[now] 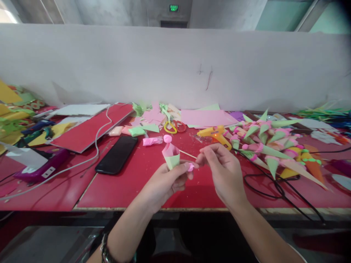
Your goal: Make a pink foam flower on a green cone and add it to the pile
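Paper cone in my left hand

Above the red table, I grasp the pink-and-green cone between thumb and fingers, a pink ball at its top. A small pink lump sits at the same hand's fingertips. My right hand is just beside, thumb and fingers drawn together; a thin stick reaches its fingertips, but I cannot tell whether they grip it. Beyond lies a yellow glue gun, left of piled paper cones.

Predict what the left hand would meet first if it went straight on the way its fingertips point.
Most likely the right hand, just ahead in the picture, though one view leaves the depth unclear.
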The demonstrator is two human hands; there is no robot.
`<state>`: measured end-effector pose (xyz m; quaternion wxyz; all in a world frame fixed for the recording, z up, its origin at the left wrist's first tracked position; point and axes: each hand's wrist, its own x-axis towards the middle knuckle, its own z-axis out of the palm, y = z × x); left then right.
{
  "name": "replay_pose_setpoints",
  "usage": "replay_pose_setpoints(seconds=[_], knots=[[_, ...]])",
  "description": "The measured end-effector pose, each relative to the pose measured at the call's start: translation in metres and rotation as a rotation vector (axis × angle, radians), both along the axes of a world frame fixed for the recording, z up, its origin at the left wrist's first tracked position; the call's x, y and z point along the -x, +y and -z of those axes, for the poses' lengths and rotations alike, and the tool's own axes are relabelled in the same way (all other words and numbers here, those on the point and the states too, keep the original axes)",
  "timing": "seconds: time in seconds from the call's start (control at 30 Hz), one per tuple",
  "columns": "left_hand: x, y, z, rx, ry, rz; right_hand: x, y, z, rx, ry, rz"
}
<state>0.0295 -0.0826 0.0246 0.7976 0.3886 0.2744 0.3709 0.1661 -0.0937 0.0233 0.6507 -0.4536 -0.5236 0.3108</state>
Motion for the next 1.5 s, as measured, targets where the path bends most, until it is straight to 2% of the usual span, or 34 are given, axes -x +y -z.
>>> replay_pose_setpoints(seconds=[0.13,0.33,0.67,0.9,1.07,1.27,1.5], knots=[[0.0,-0.0004,-0.0008,0.001,0.006,0.007,0.0,0.001,-0.0012,0.014,-0.059,0.055],[0.0005,-0.0006,-0.0012,-0.008,0.027,0.015,0.0005,0.0017,-0.0002,0.015,0.013,-0.043],[0.0004,0.0001,-0.0006,-0.008,0.023,0.028,0.0016,-0.0008,-0.002,-0.039,0.001,-0.001],[-0.0012,-0.001,-0.0025,0.044,0.074,0.061,0.0005,0.0014,0.0002,-0.076,0.082,-0.189],[-0.0048,-0.0036,-0.0029,0.059,0.12,0.121,0.0021,-0.0008,-0.0016,0.01,0.061,-0.292],[-0.0068,-0.0039,-0.0012,0.04,0.137,0.147,0.0013,-0.0009,-0.0014,0.06,-0.028,-0.307],[-0.0061,-0.0039,-0.0016,0.033,0.147,0.169,-0.0004,0.0008,-0.0003,0.036,-0.025,-0.328]])
